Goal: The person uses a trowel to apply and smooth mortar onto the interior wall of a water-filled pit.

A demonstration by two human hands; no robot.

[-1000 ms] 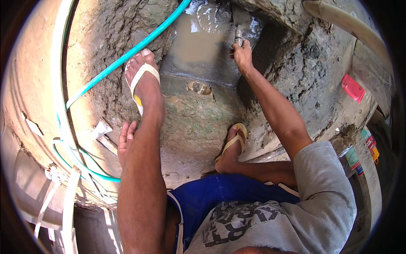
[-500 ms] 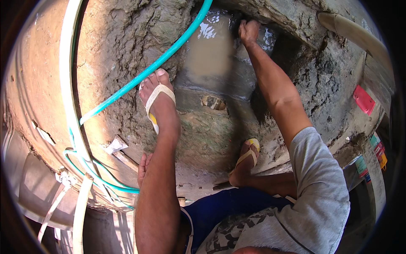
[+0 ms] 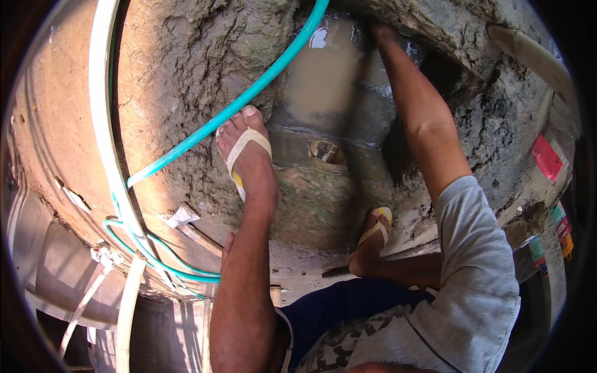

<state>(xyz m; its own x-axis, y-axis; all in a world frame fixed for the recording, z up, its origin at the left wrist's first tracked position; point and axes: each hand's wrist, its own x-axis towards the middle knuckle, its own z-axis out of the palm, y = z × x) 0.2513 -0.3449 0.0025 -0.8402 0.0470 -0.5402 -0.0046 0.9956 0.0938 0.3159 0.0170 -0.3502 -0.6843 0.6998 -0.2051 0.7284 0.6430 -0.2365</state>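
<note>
Two hands showed only in part — the right hand (image 3: pixel 382 31) dark and blurred at the far end of the muddy water (image 3: pixel 326 74), the left hand (image 3: pixel 227 244) mostly hidden by the left leg (image 3: pixel 245 298) — so whether either was open or gripping anything could not be told. The water lay in a hollow beside the right forearm (image 3: pixel 413 93). Nearer the body was a roundish hole (image 3: pixel 326 153); a teal hose (image 3: pixel 230 116) slanted past the toes of the sandalled left foot (image 3: pixel 256 171).
</note>
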